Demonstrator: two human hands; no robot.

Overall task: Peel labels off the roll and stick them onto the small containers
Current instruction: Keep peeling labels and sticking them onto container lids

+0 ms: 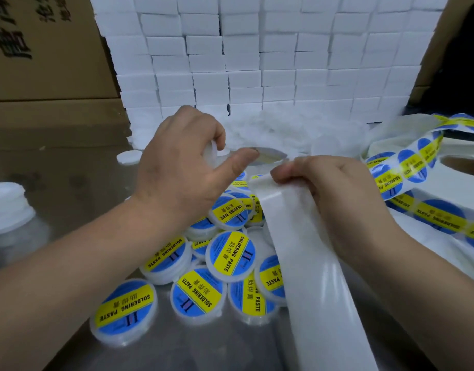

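Left hand [182,167]: fingers curled around a small white container [211,153], held on edge above the desk [70,188]; its contents cannot be told. A peeled label [268,155], blurred, sits between the left thumb tip and the right hand.

Right hand [329,194]: clenched on the white backing strip [305,258]. The strip's long axis runs from the fingers down toward the near edge of the view, bare of labels on this stretch.

Below and between the hands: heap of labelled containers [232,253], lids closed, blue-and-yellow "SOLDERING PASTE" labels facing up, text turned every which way. Contents not visible.

Right of the right hand: label roll [407,170], loosely unwound, printed labels running along it.

Left of the left hand: one unlabelled white lid [129,157] flat on the desk. Beyond both hands: wall of stacked white boxes [257,62].
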